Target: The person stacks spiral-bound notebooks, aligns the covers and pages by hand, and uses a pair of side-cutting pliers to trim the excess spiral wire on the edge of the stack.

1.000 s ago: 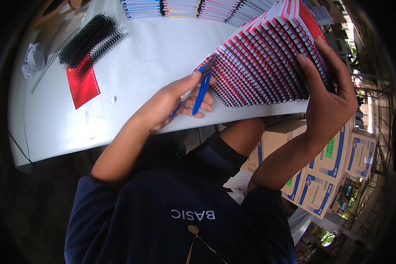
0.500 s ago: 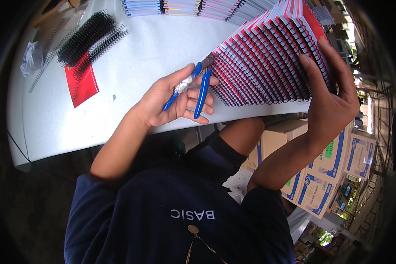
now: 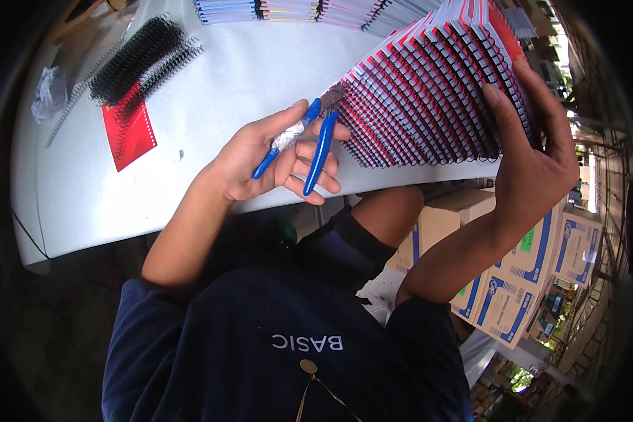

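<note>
A pair of blue-handled cutting pliers [image 3: 321, 151] lies across the palm of my left hand [image 3: 278, 155]. White tape is wrapped round one handle, and the handles are spread. The dark jaws touch the left end of the coil spines on a stack of spiral notebooks [image 3: 436, 95]. These notebooks have red covers and black coils, and their bound edges face me. At the right end of the stack, my right hand [image 3: 531, 137] grips the outer notebooks between thumb and fingers. What the jaws hold, if anything, is too small to make out.
Loose black binding coils [image 3: 137, 60] lie on the white table [image 3: 225, 77] at the far left, partly over a red punched cover [image 3: 139, 141]. Crumpled plastic [image 3: 49, 95] sits beside them. More bound notebooks [image 3: 288, 10] line the far edge. Cardboard boxes [image 3: 503, 309] stand below right.
The pliers' handles have spread wider and shifted slightly left and down with my left hand. My right hand has moved slightly right, still on the stack.
</note>
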Demonstrator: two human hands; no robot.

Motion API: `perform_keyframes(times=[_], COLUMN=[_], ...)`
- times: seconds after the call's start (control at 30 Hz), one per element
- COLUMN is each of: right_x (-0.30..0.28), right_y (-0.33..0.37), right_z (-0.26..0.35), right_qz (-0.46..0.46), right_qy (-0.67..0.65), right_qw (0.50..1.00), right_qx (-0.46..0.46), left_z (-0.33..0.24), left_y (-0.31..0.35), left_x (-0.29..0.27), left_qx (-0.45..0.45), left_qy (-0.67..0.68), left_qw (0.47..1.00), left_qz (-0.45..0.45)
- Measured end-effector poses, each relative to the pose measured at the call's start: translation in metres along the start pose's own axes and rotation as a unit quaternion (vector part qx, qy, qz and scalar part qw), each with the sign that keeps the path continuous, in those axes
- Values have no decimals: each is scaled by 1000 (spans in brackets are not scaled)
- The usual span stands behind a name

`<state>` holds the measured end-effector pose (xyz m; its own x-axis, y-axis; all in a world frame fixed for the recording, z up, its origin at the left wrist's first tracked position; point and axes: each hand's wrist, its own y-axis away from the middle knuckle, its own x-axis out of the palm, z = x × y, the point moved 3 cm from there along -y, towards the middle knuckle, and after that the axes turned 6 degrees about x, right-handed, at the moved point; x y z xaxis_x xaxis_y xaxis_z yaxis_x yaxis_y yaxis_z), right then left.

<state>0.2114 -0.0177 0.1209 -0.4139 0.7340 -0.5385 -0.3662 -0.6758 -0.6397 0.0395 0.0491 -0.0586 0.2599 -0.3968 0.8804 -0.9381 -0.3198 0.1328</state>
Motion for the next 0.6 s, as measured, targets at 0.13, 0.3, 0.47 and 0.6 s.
perform_keyframes(times=[0.13, 0.3, 0.47, 0.6], right_x=[1, 2, -2, 0], right_y=[-1, -1, -1, 0], right_z=[2, -1, -1, -1], right_qz=[1, 3, -18, -17], right_qy=[-12, -20, 49, 49], right_qw=[1000, 999, 998, 998], right_qx=[-12, -25, -32, -23], left_z=[1, -7, -1, -9], left_y=[-3, 2, -1, 2], left_x=[-8, 4, -5, 1], left_qx=[-9, 143, 45, 67], left_qy=[58, -608, -250, -424], left_qw=[998, 753, 959, 881], left_qz=[31, -208, -124, -198])
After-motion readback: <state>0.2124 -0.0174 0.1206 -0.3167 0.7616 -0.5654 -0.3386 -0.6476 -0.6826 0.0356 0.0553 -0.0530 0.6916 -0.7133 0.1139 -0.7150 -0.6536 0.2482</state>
